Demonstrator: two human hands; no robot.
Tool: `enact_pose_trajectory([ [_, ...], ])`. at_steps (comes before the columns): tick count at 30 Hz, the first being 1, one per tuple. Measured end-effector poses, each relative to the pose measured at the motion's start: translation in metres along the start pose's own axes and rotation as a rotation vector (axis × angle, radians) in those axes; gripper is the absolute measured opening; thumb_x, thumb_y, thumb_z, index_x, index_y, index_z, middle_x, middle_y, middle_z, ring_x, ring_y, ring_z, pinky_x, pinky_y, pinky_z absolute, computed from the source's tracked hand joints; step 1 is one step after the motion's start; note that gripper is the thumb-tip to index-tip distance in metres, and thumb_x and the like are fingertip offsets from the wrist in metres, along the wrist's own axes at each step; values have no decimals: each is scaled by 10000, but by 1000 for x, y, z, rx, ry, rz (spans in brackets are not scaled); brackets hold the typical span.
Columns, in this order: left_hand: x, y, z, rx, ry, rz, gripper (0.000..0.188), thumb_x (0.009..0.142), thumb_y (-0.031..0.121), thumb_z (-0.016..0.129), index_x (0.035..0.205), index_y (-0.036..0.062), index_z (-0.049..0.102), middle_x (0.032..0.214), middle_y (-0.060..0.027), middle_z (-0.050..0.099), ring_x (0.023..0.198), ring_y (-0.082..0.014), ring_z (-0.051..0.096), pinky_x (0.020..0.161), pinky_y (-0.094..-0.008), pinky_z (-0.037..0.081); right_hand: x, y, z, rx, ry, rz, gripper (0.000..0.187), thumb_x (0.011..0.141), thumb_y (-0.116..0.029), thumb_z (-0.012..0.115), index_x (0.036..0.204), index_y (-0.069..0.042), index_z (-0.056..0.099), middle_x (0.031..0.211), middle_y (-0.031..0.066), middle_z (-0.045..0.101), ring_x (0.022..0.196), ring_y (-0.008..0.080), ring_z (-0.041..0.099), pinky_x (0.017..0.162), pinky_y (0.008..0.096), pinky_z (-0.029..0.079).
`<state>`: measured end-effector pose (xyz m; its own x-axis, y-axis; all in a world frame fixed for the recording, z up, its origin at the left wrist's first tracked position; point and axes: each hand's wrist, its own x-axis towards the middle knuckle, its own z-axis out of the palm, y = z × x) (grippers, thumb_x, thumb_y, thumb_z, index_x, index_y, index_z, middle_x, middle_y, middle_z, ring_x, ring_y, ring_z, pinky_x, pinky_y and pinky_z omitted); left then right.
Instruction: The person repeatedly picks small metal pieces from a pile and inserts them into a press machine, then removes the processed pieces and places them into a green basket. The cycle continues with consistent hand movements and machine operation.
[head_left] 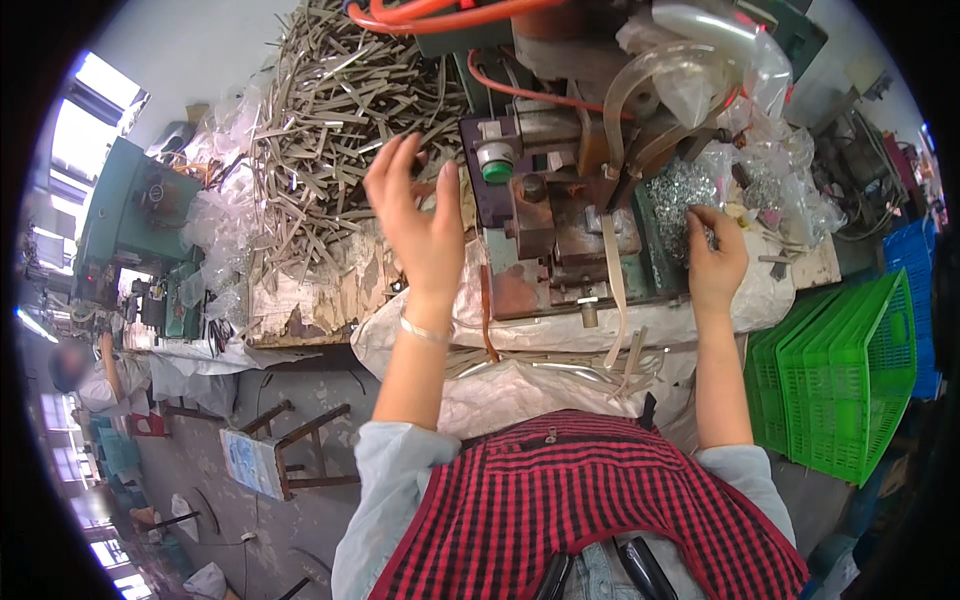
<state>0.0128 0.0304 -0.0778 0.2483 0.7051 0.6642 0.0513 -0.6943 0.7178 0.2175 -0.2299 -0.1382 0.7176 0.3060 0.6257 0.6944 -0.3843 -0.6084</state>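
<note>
My left hand (420, 225) is raised with its fingers spread and nothing in it, at the near right side of a big heap of thin metal strips (320, 140). A bench press (560, 215) stands between my hands. One pale flat strip (614, 285) juts from its die area and hangs toward me. My right hand (718, 260) is at the right side of the press, beside a pile of small shiny metal scraps (682, 195). Its thumb and fingers are curled together; whether something small is between them is hidden. A green button (496, 171) sits at the press's left.
More strips (560, 368) lie on the pale sacking in front of my waist. Stacked green plastic crates (835, 375) stand at the right, with a blue crate (912, 300) behind. A wooden stool (285, 455) is on the floor at left. Far left, another person (100, 380) sits near a green machine (135, 220).
</note>
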Motion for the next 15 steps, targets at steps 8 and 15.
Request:
enact_pose_trajectory([
  [8,18,-75,34,-234,-121,-289,225,929,187,777,1026,-15,746,1034,-106,725,939,-198,669,868,-312,514,-1,-20,5,250,10,153,162,967,-60,672,1095,2,750,1028,90,760,968,163,693,906,290,516],
  [15,24,-127,-31,-76,-132,-450,235,925,200,788,985,-22,738,918,-64,724,792,-97,616,704,-255,498,-36,14,-42,180,18,405,192,1014,-74,607,1150,0,720,1021,72,749,940,135,664,862,280,507],
])
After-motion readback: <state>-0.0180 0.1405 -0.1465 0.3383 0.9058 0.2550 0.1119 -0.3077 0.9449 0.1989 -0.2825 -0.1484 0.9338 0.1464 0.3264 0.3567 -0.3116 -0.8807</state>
